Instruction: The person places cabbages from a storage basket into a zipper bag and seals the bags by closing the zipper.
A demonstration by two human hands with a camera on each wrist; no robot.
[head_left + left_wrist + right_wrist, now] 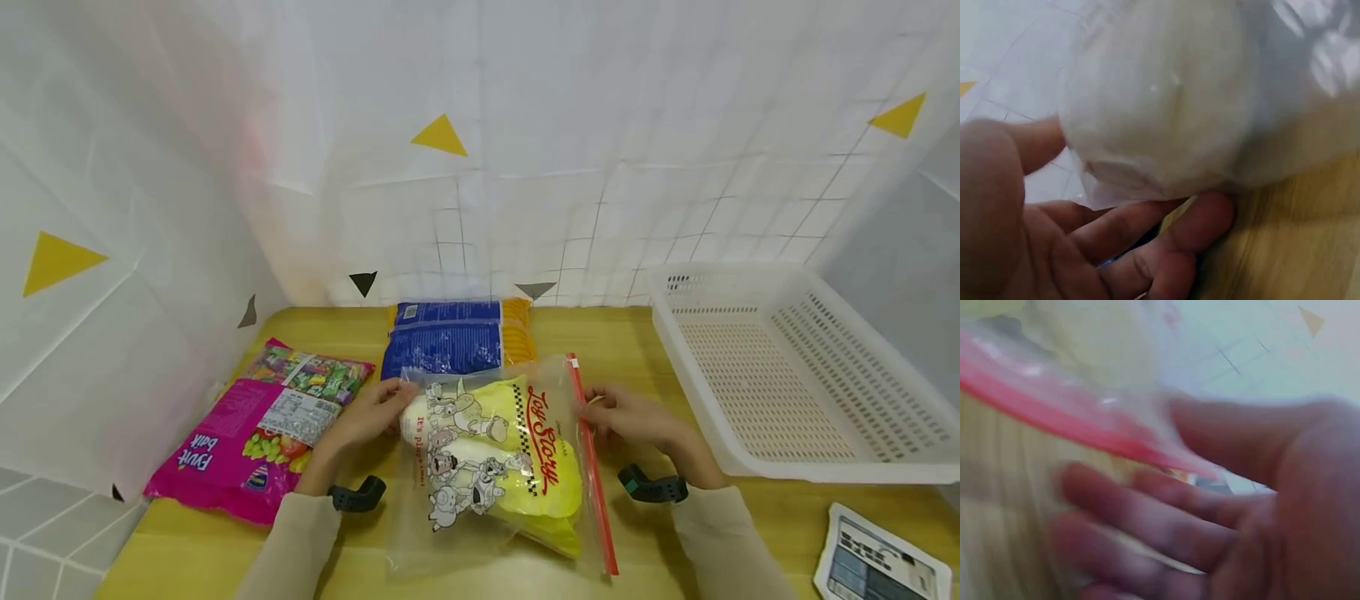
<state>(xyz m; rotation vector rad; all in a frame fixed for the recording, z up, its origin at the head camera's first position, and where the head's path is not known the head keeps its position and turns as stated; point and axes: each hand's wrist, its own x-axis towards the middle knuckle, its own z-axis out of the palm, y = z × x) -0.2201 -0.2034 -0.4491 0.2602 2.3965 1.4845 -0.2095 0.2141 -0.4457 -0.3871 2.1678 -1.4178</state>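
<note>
A clear zip bag (480, 467) with Toy Story print and a red zip edge (592, 467) lies across the front middle in the head view, with a yellow and white package (558, 483) inside. At its far left corner, my left hand (378, 410) holds the bag between thumb and fingers; the left wrist view shows the fingers (1141, 250) under the plastic. My right hand (622, 417) grips the red edge, thumb on one side and fingers on the other. That edge is blurred in the right wrist view.
A pink candy bag (232, 450) lies on the left of the wooden table (600, 333). Behind the zip bag is a blue and orange package (442, 337). At right are a white plastic basket (750, 471) and a white printed packet (885, 558). White sheeting (525, 208) encloses the back.
</note>
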